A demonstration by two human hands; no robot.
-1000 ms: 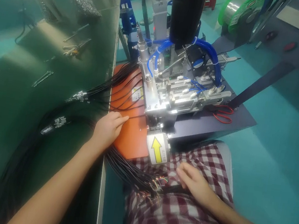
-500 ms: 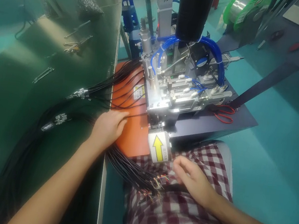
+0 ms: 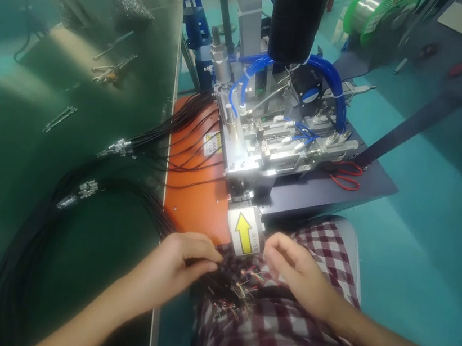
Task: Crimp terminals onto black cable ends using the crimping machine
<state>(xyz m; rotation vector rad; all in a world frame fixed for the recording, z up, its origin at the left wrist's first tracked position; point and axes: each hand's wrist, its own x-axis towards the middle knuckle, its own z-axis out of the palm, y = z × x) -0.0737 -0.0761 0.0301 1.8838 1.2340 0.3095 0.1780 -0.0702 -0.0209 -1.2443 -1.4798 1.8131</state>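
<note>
My left hand (image 3: pixel 187 264) is above the stripped end of a bundle of black cables (image 3: pixel 152 208). Its thumb and fingertips almost meet; whatever may be between them is too blurred to make out. Thin coloured wire ends (image 3: pixel 243 289) fan out on my lap just beyond those fingertips. My right hand (image 3: pixel 297 269) is curled closed beside a white cover with a yellow arrow (image 3: pixel 244 234), and nothing shows in its fingers. Several single black cables cross an orange plate (image 3: pixel 188 190) into the front of a metal machine (image 3: pixel 269 138).
On the green table (image 3: pixel 86 267) at left lie clustered metal connectors (image 3: pixel 117 148) and other small metal parts (image 3: pixel 60 119). Red-handled scissors (image 3: pixel 347 176) rest on the machine's dark base (image 3: pixel 317 193). A green wire spool (image 3: pixel 377 16) stands at the back right.
My left hand has left the cable on the orange plate and moved right and down to the wire ends. My right hand stays almost in place, shifting slightly left.
</note>
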